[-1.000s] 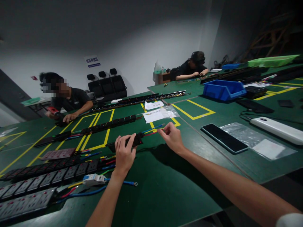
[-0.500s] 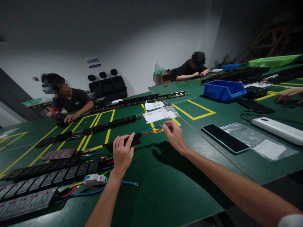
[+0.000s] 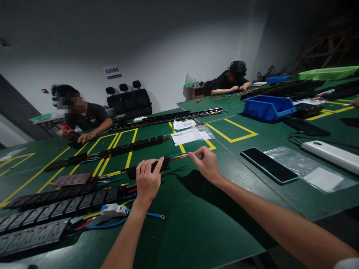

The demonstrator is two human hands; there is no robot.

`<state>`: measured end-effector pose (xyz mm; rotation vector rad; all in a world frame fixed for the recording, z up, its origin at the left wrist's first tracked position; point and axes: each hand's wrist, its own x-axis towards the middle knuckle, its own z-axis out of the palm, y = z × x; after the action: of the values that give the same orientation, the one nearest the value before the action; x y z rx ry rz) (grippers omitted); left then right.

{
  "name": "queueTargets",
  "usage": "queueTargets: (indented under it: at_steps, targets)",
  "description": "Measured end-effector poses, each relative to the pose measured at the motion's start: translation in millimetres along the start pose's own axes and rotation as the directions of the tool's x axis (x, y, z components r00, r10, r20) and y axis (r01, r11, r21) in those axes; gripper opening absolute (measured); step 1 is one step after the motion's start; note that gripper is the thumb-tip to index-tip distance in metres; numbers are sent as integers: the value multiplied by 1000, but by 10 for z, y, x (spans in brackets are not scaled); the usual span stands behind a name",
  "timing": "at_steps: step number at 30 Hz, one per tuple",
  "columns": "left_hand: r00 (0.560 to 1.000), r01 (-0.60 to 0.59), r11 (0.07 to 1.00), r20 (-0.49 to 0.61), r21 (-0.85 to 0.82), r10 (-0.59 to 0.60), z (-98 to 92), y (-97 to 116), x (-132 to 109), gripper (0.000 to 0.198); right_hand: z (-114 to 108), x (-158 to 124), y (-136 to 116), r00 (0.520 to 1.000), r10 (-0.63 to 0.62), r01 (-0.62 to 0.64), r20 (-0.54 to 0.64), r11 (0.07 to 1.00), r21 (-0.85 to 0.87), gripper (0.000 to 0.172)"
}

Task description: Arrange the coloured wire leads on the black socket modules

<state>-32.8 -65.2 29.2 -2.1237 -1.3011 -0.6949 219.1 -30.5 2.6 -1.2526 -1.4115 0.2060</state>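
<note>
My left hand (image 3: pixel 148 179) lies over a black socket module (image 3: pixel 165 164), its fingers closed on the body. Blue, red and yellow wires (image 3: pixel 178 157) run out of the module's right end. At their far ends my right hand (image 3: pixel 206 162) is closed in a pinch, thumb against forefinger; the wire tips are hidden by the fingers. Left of my left forearm lie black multi-socket strips (image 3: pixel 80 205), with a white-and-blue breaker (image 3: pixel 113 210) on wires beside them. A blue wire with a ring terminal (image 3: pixel 157 215) sticks out right of that forearm.
A phone (image 3: pixel 269 164), a plastic bag (image 3: pixel 316 172) and a white power bank (image 3: pixel 333 155) lie to the right. Farther back are a blue bin (image 3: pixel 268 107), paper labels (image 3: pixel 187 135) and a wired black strip (image 3: pixel 131 146). Two co-workers (image 3: pixel 94 116) sit across the table.
My right hand has gone from loosely curled fingers near the wire ends to a pinch on them. The left hand keeps its hold on the module. The view has shifted slightly.
</note>
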Motion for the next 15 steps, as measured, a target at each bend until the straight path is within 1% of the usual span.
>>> queueTargets:
  at_steps: [5, 10, 12, 15]
  targets:
    - [1000, 28, 1000, -7, 10, -28, 3, -19, -7, 55, 3, -4, -13, 1000, -16, 17, -14, 996, 92, 33]
    - [994, 88, 996, -63, -24, -90, 16, -26, -10, 54, 13, 43, 30, 996, 79, -71, -27, 970, 231, 31]
    - [988, 119, 992, -90, -52, -123, 30, -32, -13, 53, 24, 57, 56, 993, 115, -111, -2, 959, 262, 32]
    - [979, 160, 983, -113, -93, -170, 56, -43, -22, 52, 37, 67, 76, 986, 155, -168, 67, 947, 273, 36]
